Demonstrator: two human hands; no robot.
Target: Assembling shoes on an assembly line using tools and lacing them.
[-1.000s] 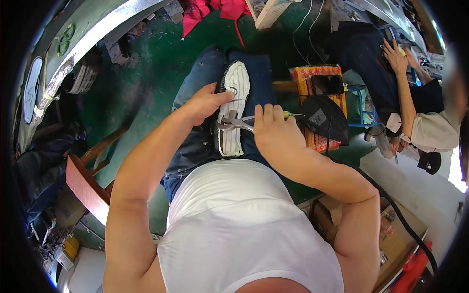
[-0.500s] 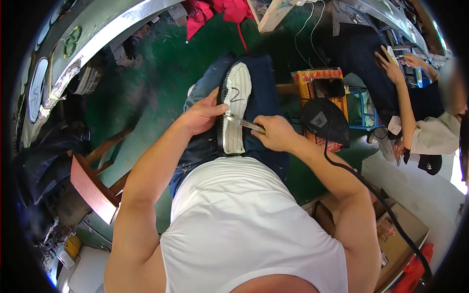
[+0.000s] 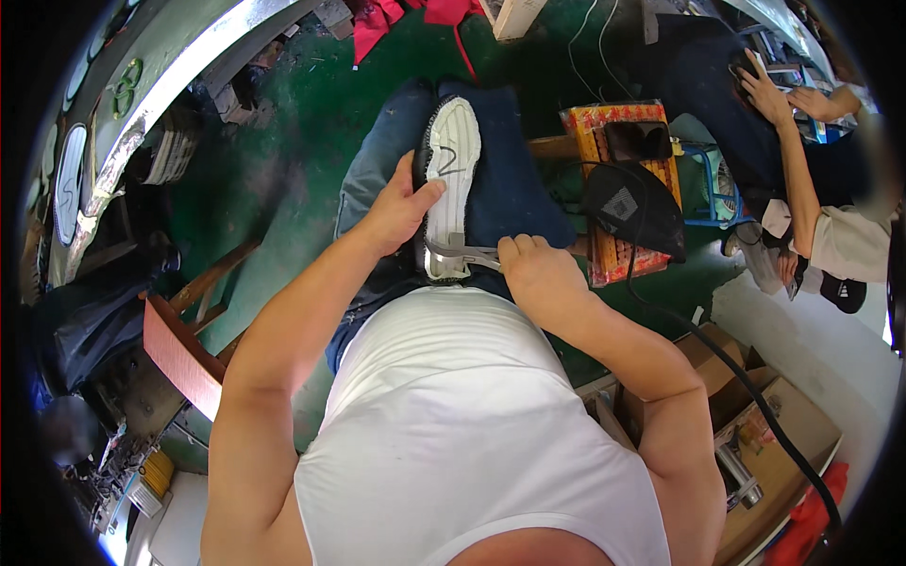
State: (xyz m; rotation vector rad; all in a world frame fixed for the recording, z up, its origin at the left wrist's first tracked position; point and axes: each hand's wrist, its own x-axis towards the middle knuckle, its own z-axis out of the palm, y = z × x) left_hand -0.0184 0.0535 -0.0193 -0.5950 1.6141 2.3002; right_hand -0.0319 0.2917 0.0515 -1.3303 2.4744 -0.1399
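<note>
A shoe [image 3: 454, 151] lies bottom up across my jeans-clad thighs. Its underside is white with a dark handwritten mark, framed by a dark, ridged edge. My left hand [image 3: 400, 215] grips the shoe's left side, thumb resting over the white underside and fingers wrapped round behind. Metal pliers [image 3: 477, 254] are closed in my right hand [image 3: 543, 281] at the shoe's right. Their jaws reach across the near end of the underside to its left edge; whether they pinch any material there I cannot make out.
Right of my legs, a black cap [image 3: 632, 209] lies on a red-and-orange patterned surface [image 3: 613, 119] beside a dark phone-like slab [image 3: 634, 141]. Further right, a co-worker's hands [image 3: 766, 94] work at a bench. A wooden stool [image 3: 184, 354] stands left; cardboard boxes [image 3: 783, 443] sit at lower right.
My right hand has brought the pliers toward me along the shoe, from about its middle to its near end. My left hand keeps its place on the shoe. The whole view has shifted slightly.
</note>
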